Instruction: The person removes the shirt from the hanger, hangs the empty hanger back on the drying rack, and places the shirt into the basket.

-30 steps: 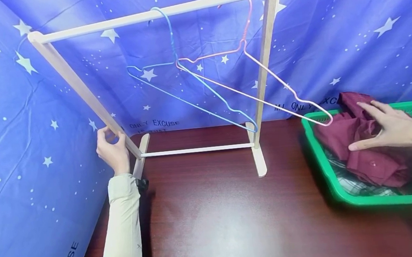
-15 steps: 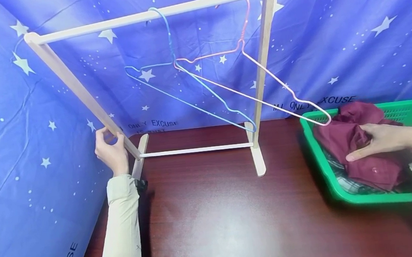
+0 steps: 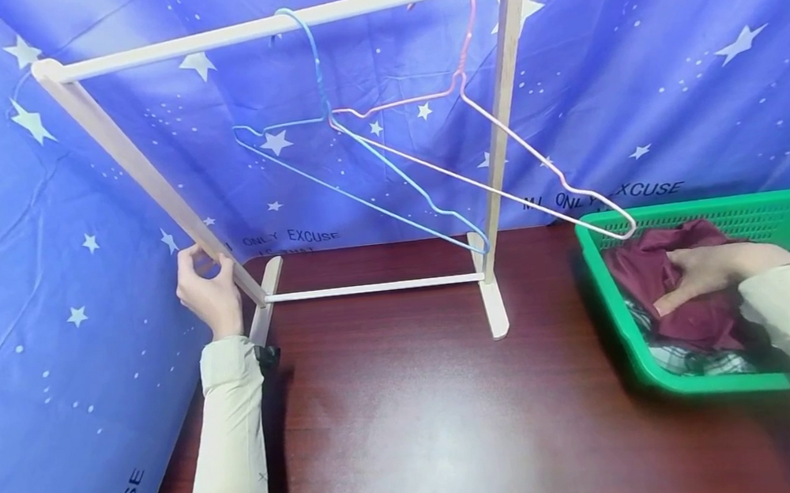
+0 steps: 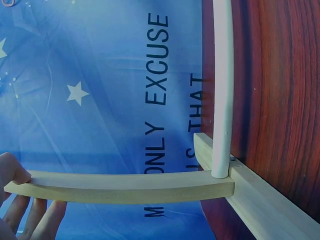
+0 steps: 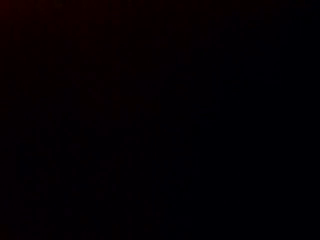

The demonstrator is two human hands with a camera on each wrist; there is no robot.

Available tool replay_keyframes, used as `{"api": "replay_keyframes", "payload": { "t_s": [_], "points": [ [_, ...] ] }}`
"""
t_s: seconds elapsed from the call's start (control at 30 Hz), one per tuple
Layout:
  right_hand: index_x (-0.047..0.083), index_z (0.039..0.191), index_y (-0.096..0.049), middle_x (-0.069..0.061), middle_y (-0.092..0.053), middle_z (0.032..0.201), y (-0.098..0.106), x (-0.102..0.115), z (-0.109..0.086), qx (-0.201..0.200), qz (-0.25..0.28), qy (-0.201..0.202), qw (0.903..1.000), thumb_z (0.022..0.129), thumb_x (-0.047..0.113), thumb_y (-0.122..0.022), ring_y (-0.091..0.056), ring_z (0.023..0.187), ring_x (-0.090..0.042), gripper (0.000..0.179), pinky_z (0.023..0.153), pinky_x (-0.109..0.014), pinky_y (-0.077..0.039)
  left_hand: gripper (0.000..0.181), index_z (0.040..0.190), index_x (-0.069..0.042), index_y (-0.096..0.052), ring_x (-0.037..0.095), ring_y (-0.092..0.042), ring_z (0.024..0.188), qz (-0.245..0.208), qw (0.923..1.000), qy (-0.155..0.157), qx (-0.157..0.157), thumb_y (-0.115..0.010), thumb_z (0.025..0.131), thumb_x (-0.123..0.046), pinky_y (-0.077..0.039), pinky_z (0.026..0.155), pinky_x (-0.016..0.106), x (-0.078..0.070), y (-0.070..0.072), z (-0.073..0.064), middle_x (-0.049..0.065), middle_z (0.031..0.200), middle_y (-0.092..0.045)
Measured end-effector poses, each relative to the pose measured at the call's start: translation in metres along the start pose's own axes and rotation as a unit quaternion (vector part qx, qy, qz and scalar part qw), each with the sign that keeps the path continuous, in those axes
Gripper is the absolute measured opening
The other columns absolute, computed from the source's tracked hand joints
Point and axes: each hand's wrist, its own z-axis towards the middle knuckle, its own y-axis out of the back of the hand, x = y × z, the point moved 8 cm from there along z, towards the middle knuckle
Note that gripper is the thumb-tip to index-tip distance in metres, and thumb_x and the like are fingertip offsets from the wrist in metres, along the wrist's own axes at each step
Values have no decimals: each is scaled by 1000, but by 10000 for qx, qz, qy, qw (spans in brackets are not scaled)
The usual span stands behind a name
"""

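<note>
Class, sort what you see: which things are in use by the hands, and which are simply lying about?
In use: left hand holding rack post; right hand gripping maroon shirt in green basket.

Lying about: blue hanger, pink hanger, plaid cloth, table.

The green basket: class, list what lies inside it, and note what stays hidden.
Inside the green basket lies a crumpled maroon shirt, gripped by the right hand. A plaid cloth peeks out beneath it. Whatever lies deeper is covered by the shirt and sleeve.
</note>
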Motion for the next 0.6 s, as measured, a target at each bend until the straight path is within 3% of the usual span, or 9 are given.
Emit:
{"api": "replay_keyframes", "payload": {
  "t_s": [0.2,0.37,0.6],
  "points": [
    [-29,125,-39,-47,-49,123,6,3,2,-275,-167,106,9994,77,41,-80,-49,115,-61,95,91,-63,-46,27,107,-8,-68,23,-67,89,54,9999,83,-31,-70,81,-13,-46,91,40,2,3,1,7,101,-74],
    [-25,126,-43,-47,-47,125,19,8,-9,-704,-319,-36,9970,76,45,-79,-49,114,-61,94,89,-66,-46,27,108,-7,-67,23,-68,91,73,9999,93,-33,-69,82,-13,-47,92,40,2,4,2,7,102,-74],
    [-20,139,-33,-49,-29,137,30,10,-38,-1243,-333,-232,9914,78,49,-78,-30,122,-68,103,92,-81,-28,27,107,-7,-68,24,-67,89,65,10000,35,-10,-70,81,-13,-46,92,40,3,2,1,7,101,-74]
  ]
}}
